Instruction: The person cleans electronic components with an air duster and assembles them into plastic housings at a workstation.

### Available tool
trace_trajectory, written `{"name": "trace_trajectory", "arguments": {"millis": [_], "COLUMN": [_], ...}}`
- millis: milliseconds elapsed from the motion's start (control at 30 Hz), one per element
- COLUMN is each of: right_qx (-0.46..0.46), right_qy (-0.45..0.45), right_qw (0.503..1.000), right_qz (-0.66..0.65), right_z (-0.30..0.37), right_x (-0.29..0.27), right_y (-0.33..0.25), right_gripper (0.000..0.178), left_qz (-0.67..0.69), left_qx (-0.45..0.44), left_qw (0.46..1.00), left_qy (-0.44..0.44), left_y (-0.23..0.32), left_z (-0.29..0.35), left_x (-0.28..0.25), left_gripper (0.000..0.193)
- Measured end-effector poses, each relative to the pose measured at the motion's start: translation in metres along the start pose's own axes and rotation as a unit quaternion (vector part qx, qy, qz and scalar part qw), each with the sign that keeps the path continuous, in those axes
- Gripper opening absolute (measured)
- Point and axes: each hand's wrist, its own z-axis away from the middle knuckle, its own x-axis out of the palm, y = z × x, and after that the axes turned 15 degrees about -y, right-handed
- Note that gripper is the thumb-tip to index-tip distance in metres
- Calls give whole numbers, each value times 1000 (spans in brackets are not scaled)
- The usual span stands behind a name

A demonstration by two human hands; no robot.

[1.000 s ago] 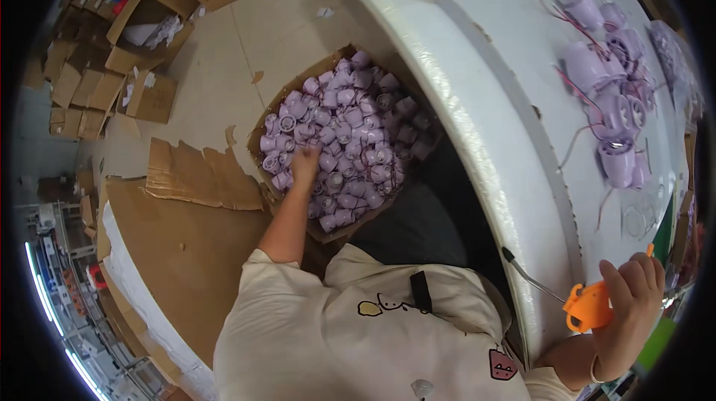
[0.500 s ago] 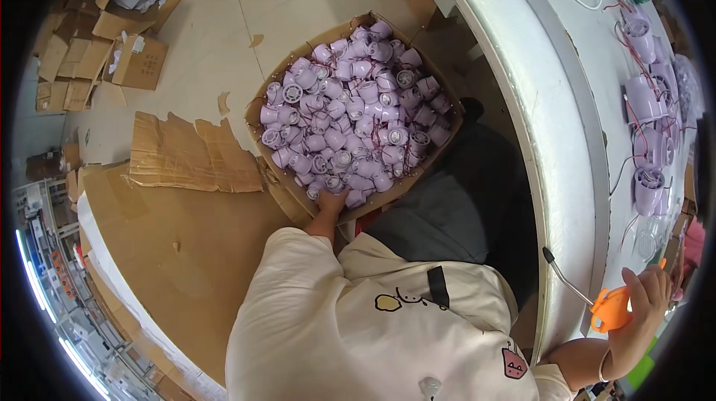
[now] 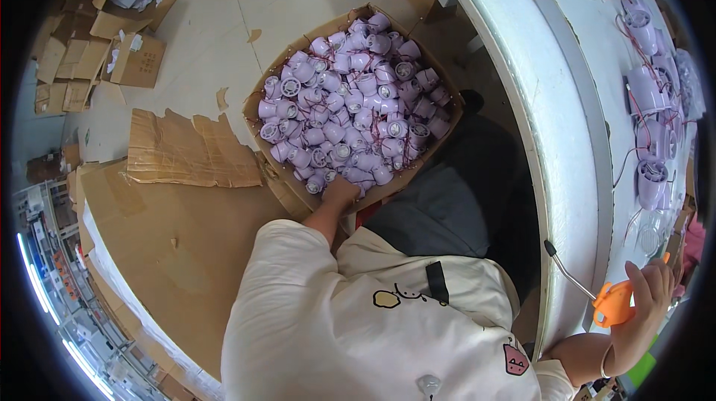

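Observation:
A cardboard box (image 3: 257, 144) is heaped with pale purple plastic housings (image 3: 335, 103), many with thin red wires. My left hand (image 3: 341, 193) reaches over the box's near edge into the heap. Its fingers point down among the housings and are hidden, so whether it grips one cannot be seen. Out to the right, at the white worktable's edge, my right hand (image 3: 647, 295) is closed around an orange hand tool (image 3: 614, 305). A long thin metal shaft with a dark tip sticks out of the tool toward the upper left.
More purple housings (image 3: 650, 92) with wires line the white worktable (image 3: 574, 95) at right. Left of the box lie a large flat cardboard surface (image 3: 164, 252) and a torn cardboard piece (image 3: 190, 151). Opened cartons (image 3: 138, 58) stand on the floor at upper left.
My left hand has shifted slightly right and farther into the heap; its fingers have sunk out of sight. My right hand keeps the orange tool in nearly the same place.

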Motion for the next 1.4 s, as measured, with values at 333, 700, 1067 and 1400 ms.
{"name": "trace_trajectory", "arguments": {"millis": [333, 700, 1067, 1400], "right_qx": [48, -50, -123, -174], "right_qy": [3, -64, -42, 18], "right_qw": [999, 996, 991, 984], "right_qz": [-12, 45, -24, -10], "right_z": [-1, 6, 12, -2], "right_x": [-7, -60, -91, -100], "right_y": [-15, -35, -39, -45], "right_gripper": [36, 32, 36, 20], "left_qz": [-93, -107, 95, -49], "left_qx": [-1, 74, 400, 574], "left_qw": [996, 985, 840, 649], "left_qy": [3, 117, 354, 497], "left_y": [9, -27, 69, 132], "left_z": [11, 40, 148, 287], "left_x": [-3, -23, -86, -117], "left_gripper": [74, 68, 55, 49]}}
